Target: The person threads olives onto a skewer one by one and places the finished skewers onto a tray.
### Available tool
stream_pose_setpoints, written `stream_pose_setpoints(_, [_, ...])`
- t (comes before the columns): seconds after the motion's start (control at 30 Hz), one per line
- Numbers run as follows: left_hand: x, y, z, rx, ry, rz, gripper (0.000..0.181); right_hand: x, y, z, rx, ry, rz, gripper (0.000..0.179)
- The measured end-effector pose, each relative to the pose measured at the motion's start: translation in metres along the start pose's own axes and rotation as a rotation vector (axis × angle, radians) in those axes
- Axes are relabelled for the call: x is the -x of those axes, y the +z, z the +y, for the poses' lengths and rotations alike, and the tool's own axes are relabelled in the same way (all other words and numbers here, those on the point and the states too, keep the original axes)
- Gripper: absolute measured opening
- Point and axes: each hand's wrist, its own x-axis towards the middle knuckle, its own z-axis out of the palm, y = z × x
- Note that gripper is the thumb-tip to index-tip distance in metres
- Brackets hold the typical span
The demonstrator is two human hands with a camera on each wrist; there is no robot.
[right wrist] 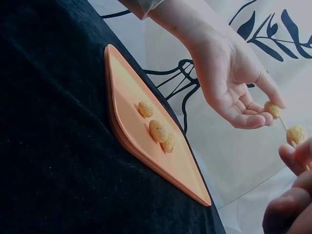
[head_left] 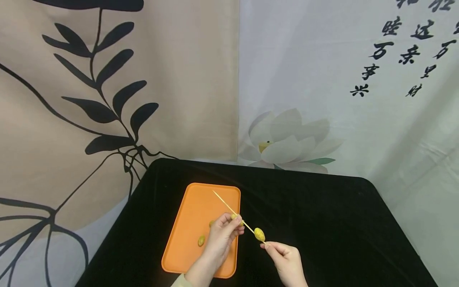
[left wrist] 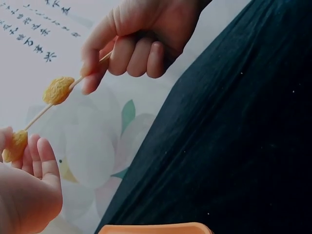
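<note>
A thin wooden skewer [head_left: 224, 201] slants between both hands above the tray. One yellow, wrinkled oval fruit [head_left: 259, 234] is threaded on it, close to the right hand. With thumb and fingers my left hand [head_left: 223, 236] pinches another yellow wrinkled fruit [left wrist: 17, 145] on the skewer's line, partly covered by the fingers. The skewer's long free end sticks out past that hand in the head view. My right hand [head_left: 287, 259] pinches the skewer's near end between thumb and forefinger, its other fingers curled in, as the left wrist view shows.
An orange tray [head_left: 190, 215] lies on the black-covered table [head_left: 322, 223], under and left of the left hand. Several loose yellow fruits [right wrist: 157, 130] rest on it. Behind the table hangs a printed curtain [head_left: 193, 79].
</note>
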Motion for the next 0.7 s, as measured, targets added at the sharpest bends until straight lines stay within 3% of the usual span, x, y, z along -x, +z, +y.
stream_pose_setpoints(0.17, [0.000, 0.004, -0.001, -0.017, 0.002, 0.002, 0.012, -0.002, -0.001, -0.001, -0.004, 0.006, -0.005, 0.012])
stream_pose_setpoints(0.47, [0.002, 0.011, -0.005, -0.060, 0.017, 0.002, 0.013, -0.003, -0.001, -0.002, -0.092, 0.138, -0.031, 0.013])
stream_pose_setpoints(0.7, [0.006, 0.015, -0.008, -0.044, 0.016, -0.005, 0.013, -0.004, -0.001, -0.003, -0.130, 0.152, -0.039, 0.015])
